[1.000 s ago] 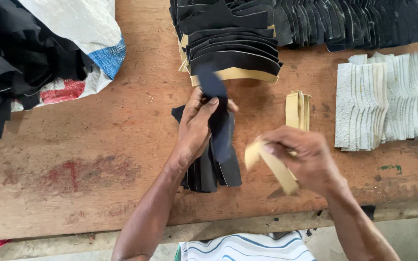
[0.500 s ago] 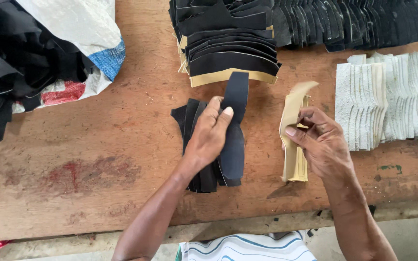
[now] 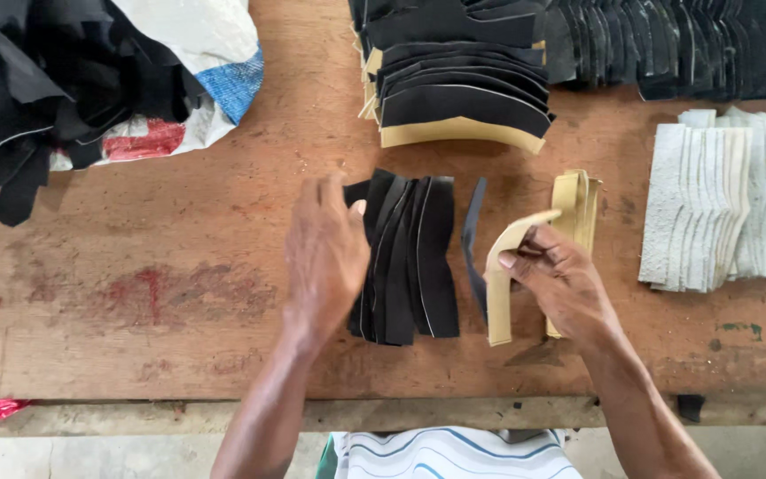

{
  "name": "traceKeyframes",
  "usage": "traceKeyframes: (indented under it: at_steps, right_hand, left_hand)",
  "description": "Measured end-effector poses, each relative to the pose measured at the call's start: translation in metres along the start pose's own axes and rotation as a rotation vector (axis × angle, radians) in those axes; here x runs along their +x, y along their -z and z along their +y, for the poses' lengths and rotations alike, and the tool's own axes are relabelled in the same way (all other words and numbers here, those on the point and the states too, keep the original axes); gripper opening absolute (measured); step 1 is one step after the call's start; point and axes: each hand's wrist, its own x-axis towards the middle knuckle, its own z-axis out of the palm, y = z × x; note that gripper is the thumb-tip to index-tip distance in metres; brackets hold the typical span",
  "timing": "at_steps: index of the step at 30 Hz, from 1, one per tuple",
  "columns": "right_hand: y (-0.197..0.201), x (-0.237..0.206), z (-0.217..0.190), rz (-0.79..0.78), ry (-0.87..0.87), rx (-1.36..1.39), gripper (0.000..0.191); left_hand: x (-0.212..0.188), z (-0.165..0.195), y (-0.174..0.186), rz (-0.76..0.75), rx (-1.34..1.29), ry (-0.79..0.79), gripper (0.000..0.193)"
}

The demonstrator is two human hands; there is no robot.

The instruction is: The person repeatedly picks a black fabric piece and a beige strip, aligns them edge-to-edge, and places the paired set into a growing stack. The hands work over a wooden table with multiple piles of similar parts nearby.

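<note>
Since half a second ago, our left hand point(image 3: 325, 257) is lifting off the small fanned pile of black pieces point(image 3: 405, 257) at the centre of the worktop point(image 3: 179, 293), fingers now loose and gripping nothing, hovering at its nine o'clock edge. Our right hand point(image 3: 560, 284) is pinching a tan piece point(image 3: 503, 279) in a closed grip, at three o'clock of that pile, with a dark strip point(image 3: 472, 235) between them and the stack of tan pieces point(image 3: 575, 200) just beyond at one o'clock.
</note>
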Motion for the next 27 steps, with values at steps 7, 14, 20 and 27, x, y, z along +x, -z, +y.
traceKeyframes:
  at_steps: [7, 14, 20, 27]
  right_hand:
    - [-0.05, 0.014, -0.054, -0.266, 0.291, -0.174, 0.02]
    - [-0.092, 0.032, -0.087, -0.36, 0.559, -0.483, 0.016]
    - [-0.093, 0.03, -0.083, -0.341, 0.644, -0.664, 0.019]
    - [-0.089, 0.029, -0.083, -0.317, 0.784, -0.65, 0.019]
  left_hand:
    - [0.008, -0.041, -0.022, -0.098, -0.19, 0.191, 0.019]
    - [0.004, -0.045, -0.012, -0.171, -0.548, 0.154, 0.022]
    - [0.01, -0.038, -0.002, -0.315, -0.314, 0.288, 0.013]
    - [0.008, -0.033, 0.006, -0.376, -0.522, 0.265, 0.026]
